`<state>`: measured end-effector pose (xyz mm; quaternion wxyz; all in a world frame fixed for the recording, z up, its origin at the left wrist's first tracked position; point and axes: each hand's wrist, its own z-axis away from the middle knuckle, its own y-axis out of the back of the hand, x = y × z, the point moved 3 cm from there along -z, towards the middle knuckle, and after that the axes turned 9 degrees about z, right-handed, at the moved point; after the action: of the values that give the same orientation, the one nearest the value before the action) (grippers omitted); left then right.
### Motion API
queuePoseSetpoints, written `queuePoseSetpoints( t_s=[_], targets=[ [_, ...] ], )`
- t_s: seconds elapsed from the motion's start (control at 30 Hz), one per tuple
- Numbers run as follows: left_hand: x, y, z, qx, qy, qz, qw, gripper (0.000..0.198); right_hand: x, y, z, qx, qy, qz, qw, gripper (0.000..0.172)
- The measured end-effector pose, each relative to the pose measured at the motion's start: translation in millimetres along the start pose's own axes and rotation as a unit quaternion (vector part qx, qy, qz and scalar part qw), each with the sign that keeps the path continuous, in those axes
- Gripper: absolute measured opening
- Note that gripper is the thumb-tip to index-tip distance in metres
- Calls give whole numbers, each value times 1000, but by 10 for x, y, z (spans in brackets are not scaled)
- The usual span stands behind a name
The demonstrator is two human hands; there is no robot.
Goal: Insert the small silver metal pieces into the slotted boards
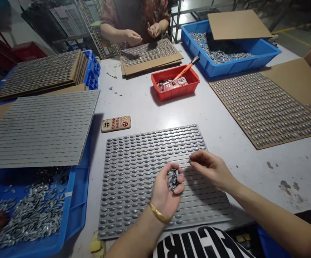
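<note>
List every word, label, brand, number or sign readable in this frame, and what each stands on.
No text reads with certainty.
White cloth: large black letters, partly cut off; no word can be made out.
Beige phone: red characters and a round red mark, too small and blurred to read.
Red phone: small marks, too small to read.
Board under the hands: no lettering seen.

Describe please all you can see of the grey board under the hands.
The grey board is a thin, flat, four-sided sheet; its material is unclear. It lies on the white table. Shiny oval pieces sit in rows over its left and far parts; its near right part shows mostly slot-like marks. The left hand, cupping loose pieces, and the right hand are over it; contact is hard to tell.
</note>
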<state>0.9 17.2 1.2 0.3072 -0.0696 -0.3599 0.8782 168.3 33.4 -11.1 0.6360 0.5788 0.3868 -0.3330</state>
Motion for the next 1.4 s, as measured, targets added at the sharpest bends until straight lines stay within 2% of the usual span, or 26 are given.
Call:
queuePoseSetpoints(
  t_s=[0.07, 0.13, 0.2, 0.27, 0.4, 0.63, 0.83, 1.0, 1.07, 1.13, 1.23, 1.3, 1.4],
  targets=[
    [117, -19, 85, -18, -49, 26, 998, 15, 5, -29, -46, -16, 55, 64, 996, 14],
    [124, 37, 124, 11, -60, 43, 997, 15, 12, -116, -104, -36, 128, 116, 984, 19],
    [32, 136, 118, 55, -17, 45, 997, 15, 37, -239, -169, -46, 190, 151, 969, 22],
    [-64, 223, 93, 73, 25, 38, 996, 16, 81, -361, -237, -42, 223, 189, 955, 22],
    [-79, 284, 65, 49, 41, 52, 997, 14, 158, -513, -349, -55, 241, 263, 933, 21],
    [-26, 276, 49, 1, 96, 98, 991, 18, 114, -534, -384, -78, 248, 325, 909, 21],
    [67, 202, 47, -11, 61, 113, 992, 18, 40, -522, -371, -83, 247, 365, 894, 19],
    [185, 108, 31, -27, 27, 122, 992, 17, 83, -534, -393, -84, 258, 386, 882, 19],
    [237, 72, 16, -33, 8, 132, 991, 16, 100, -526, -390, -81, 260, 377, 885, 20],
    [280, 35, 1, -39, -7, 144, 989, 17, 59, -486, -356, -73, 254, 331, 906, 20],
    [310, -10, -29, -39, -20, 156, 987, 16, -140, -382, -219, -59, 222, 193, 954, 18],
    [303, -27, -61, -31, -33, 158, 986, 15, -303, -333, -90, -57, 188, 100, 975, 11],
    [260, -46, -120, -11, -58, 157, 986, 14, -468, -362, 81, -74, 183, 41, 979, 11]
  ],
)
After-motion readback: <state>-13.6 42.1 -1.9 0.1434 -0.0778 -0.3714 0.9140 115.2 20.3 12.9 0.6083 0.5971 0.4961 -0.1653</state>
